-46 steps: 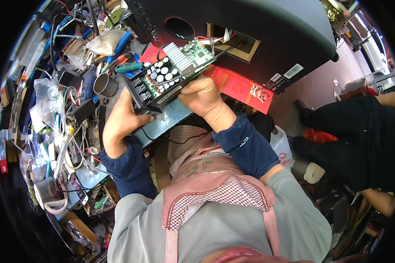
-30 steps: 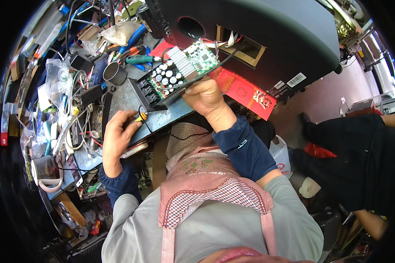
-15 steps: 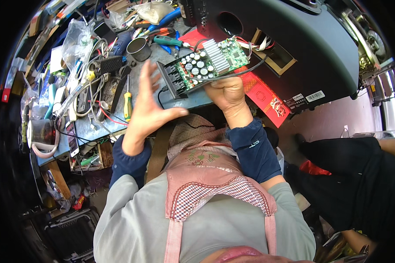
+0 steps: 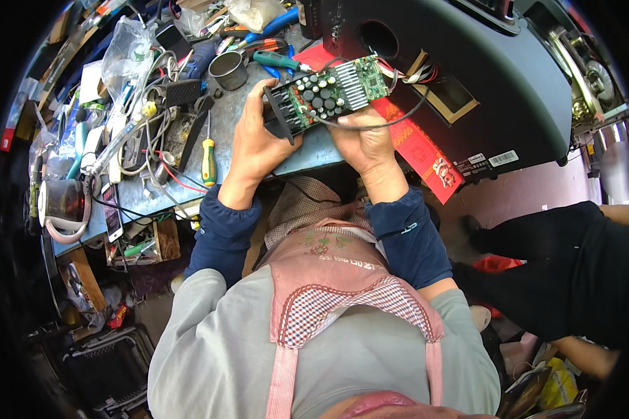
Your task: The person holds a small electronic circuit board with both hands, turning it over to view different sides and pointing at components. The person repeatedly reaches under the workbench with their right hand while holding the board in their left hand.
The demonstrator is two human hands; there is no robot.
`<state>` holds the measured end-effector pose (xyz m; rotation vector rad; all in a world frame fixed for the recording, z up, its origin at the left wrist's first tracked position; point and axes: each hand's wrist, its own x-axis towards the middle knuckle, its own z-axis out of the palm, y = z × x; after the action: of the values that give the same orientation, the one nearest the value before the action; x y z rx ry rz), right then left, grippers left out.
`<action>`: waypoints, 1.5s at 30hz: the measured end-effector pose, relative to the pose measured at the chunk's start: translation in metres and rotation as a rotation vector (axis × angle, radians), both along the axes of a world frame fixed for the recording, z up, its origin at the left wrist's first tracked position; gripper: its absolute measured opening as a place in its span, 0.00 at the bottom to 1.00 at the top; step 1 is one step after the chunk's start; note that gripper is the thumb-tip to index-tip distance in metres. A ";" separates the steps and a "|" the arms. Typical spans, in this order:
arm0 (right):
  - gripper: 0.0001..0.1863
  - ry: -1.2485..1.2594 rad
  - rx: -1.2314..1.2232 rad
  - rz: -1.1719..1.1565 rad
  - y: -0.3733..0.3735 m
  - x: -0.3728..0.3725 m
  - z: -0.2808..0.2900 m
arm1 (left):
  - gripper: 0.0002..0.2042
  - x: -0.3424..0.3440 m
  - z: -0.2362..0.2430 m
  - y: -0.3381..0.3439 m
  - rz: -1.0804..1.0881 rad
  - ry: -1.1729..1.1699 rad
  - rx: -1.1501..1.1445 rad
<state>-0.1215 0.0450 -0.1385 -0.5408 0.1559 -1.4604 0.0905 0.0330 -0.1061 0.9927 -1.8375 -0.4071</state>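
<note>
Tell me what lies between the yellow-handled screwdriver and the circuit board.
In the head view, the left hand lies between the screwdriver and the circuit board, holding the board's black end panel.

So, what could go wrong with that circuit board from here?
The wires between the circuit board and the black cabinet might be strained if the left hand and right hand move it away. Its uncovered components could also get knocked against the green-handled screwdriver lying close by.

Bright, soft light covers the workbench [image 4: 311,158], its middle sharp, the rim curving into black
</note>
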 end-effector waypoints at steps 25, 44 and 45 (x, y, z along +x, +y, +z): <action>0.38 0.052 0.029 -0.078 0.010 0.006 0.006 | 0.50 0.000 -0.003 0.000 -0.018 0.013 0.038; 0.34 0.108 0.041 -0.142 0.010 0.012 0.007 | 0.50 0.001 -0.002 0.001 -0.025 0.021 0.070; 0.34 0.102 0.040 -0.142 0.010 0.012 0.007 | 0.50 0.001 -0.002 0.001 -0.025 0.020 0.069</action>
<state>-0.1096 0.0546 -0.1315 -0.5815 0.3089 -1.5646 0.0911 0.0345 -0.1078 1.0096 -1.8305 -0.4968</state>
